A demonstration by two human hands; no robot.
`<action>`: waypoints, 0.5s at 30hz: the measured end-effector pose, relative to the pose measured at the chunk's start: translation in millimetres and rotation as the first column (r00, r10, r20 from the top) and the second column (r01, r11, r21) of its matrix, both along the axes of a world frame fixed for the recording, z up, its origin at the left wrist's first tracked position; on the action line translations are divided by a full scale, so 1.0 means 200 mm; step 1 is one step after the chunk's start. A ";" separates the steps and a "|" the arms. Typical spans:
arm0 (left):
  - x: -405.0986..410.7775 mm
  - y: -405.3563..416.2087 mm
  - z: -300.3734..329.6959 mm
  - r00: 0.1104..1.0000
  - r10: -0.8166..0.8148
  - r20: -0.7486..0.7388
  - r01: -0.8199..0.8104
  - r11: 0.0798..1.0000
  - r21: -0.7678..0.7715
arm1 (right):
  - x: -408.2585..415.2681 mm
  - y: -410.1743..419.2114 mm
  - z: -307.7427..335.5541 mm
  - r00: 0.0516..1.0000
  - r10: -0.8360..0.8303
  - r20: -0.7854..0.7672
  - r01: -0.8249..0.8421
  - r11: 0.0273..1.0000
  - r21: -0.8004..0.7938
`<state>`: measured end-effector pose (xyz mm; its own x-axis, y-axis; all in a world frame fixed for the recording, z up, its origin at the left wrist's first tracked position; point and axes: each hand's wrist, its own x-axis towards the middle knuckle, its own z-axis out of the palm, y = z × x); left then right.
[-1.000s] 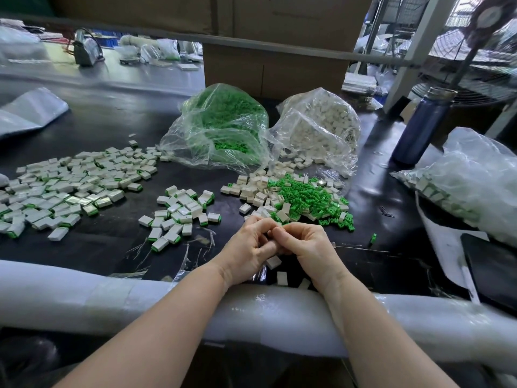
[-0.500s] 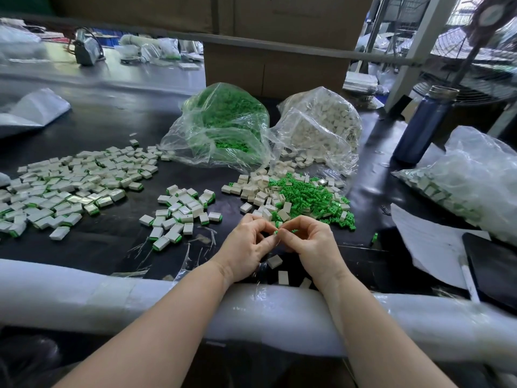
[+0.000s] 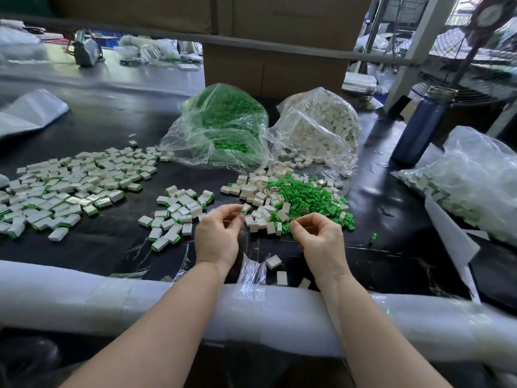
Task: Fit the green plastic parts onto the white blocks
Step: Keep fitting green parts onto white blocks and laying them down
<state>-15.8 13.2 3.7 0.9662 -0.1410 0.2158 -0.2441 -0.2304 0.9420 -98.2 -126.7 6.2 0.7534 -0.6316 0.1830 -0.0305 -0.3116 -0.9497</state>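
1. Counter (image 3: 112,121): dark, glossy surface; a white foam-padded rail (image 3: 84,298) runs along its near edge, with both forearms lying across it.
2. Cardboard box (image 3: 274,65): stands at the far side, behind the two bags.
3. Clear bag of green parts (image 3: 223,119): lies open at far centre, touching the clear bag of white blocks (image 3: 321,127) on its right.
4. Blue bottle (image 3: 425,121): upright at the far right, metal-rimmed top.
5. Large spread of assembled blocks (image 3: 70,183): white with green edges, left side of the counter; a smaller cluster (image 3: 179,211) sits between it and the hands.
6. Loose pile of green plastic parts (image 3: 310,197): mixed with loose white blocks (image 3: 257,191), just beyond the hands.
7. Left hand (image 3: 216,233): fingers curled, fingertips pinching a white block with green part (image 3: 244,209) just above the counter.
8. Right hand (image 3: 319,236): fingers curled, thumb and forefinger pressed together near the pile's edge; what it holds, if anything, cannot be made out.
9. Three stray white blocks (image 3: 273,261): near the rail, between the wrists.
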 end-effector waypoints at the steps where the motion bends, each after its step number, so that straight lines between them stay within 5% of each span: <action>1: 0.01 0.01 0.00 0.998 0.065 0.007 -0.065 0.998 -0.001 | 0.00 0.00 -0.01 1.000 -0.015 -0.011 0.015 1.000 -0.021; 7: 0.04 0.01 -0.01 0.979 0.197 0.047 -0.202 0.965 0.166 | 0.02 -0.03 -0.03 0.982 -0.137 -0.131 0.116 0.981 -0.156; 15: 0.02 0.00 0.00 0.993 0.120 0.009 -0.113 0.904 0.412 | 0.02 -0.03 -0.03 0.950 -0.172 -0.261 0.095 0.955 -0.281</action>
<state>-12.1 13.6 3.5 0.9840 -0.1002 0.1476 -0.1777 -0.6237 0.7612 -93.8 -131.7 -0.7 0.7099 -0.6882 0.1498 -0.3413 -0.5222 -0.7815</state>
